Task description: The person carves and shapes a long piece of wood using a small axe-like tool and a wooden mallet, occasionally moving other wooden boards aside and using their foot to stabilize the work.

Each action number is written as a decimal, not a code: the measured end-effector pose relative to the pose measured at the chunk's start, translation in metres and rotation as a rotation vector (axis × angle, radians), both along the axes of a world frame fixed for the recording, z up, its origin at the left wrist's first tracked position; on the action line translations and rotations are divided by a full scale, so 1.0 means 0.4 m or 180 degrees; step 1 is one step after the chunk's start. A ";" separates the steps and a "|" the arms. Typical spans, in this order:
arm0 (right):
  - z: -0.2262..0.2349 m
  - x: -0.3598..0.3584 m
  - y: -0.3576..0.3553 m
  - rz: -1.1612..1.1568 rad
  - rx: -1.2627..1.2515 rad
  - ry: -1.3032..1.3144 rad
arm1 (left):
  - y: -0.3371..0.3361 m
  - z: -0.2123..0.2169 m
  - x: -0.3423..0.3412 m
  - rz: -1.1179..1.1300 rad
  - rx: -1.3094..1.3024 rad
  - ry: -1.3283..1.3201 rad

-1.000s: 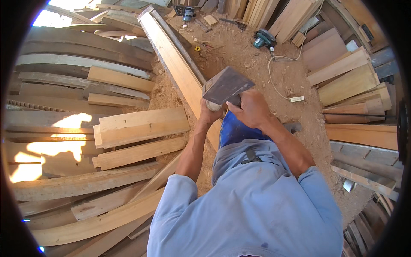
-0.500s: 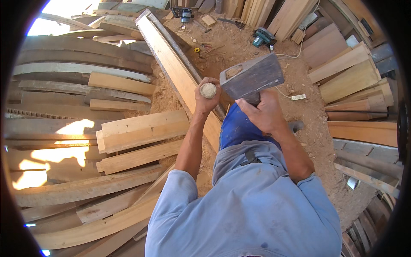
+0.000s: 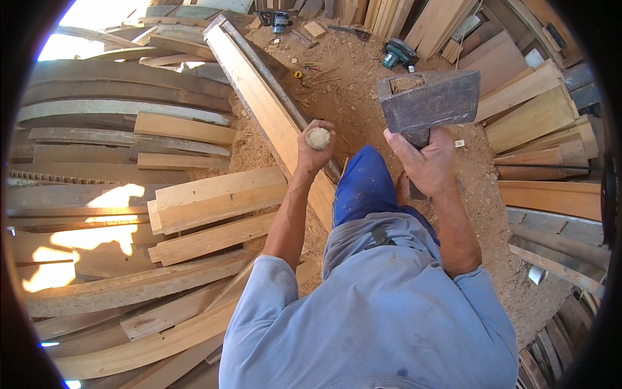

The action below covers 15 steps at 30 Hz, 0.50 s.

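My left hand is wrapped round an upright chisel. Only the pale, frayed round top of its handle shows; its blade is hidden below my fist. Under it a long pale wooden beam runs slantwise from far left down beside my leg, with a darker timber along its right side. My right hand grips the handle of a dark wooden mallet. The big blocky head, with a worn, hollowed patch at its left end, is raised to the right of the chisel and apart from it.
Cut planks and stacked boards lie on the left. More boards lean along the right side. On the shavings-strewn floor ahead lie a green power tool, another power tool and a yellow tape measure.
My right hand has swung the mallet up and to the right, away from the chisel. The left hand with the chisel has stayed almost in place.
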State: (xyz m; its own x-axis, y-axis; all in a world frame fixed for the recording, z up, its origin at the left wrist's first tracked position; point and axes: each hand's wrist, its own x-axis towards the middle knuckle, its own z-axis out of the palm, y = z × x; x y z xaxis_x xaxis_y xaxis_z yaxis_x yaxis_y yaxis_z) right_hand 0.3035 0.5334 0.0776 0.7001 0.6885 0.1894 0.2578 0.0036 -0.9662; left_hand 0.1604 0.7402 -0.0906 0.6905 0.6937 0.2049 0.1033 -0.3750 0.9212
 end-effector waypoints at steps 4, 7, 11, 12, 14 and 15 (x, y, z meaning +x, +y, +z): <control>0.021 0.001 0.000 0.0009 -0.0165 0.0044 | -0.008 0.004 -0.001 -0.0038 -0.0064 0.0093; 0.025 -0.006 0.010 0.0045 -0.0210 0.0193 | -0.013 0.009 -0.005 -0.0091 -0.0034 0.0146; -0.048 -0.021 0.072 0.0230 -0.0253 -0.0292 | -0.025 0.013 -0.008 -0.0123 -0.0033 0.0169; -0.089 -0.020 0.089 0.0295 -0.0358 -0.0521 | -0.029 0.015 -0.001 -0.0142 -0.0010 0.0168; -0.199 -0.028 0.128 0.0695 -0.1422 -0.1064 | -0.033 0.006 0.011 -0.0256 0.0108 0.0033; -0.202 -0.033 0.142 0.0911 -0.1958 -0.1327 | -0.035 0.004 0.013 -0.0297 0.0164 -0.0032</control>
State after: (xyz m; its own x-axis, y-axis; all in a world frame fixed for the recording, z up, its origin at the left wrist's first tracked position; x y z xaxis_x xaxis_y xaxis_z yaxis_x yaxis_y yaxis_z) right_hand 0.2903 0.5903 -0.0031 0.4352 0.8971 -0.0758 0.6683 -0.3784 -0.6404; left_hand 0.1656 0.7262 -0.0891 0.7493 0.6148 0.2460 0.0565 -0.4295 0.9013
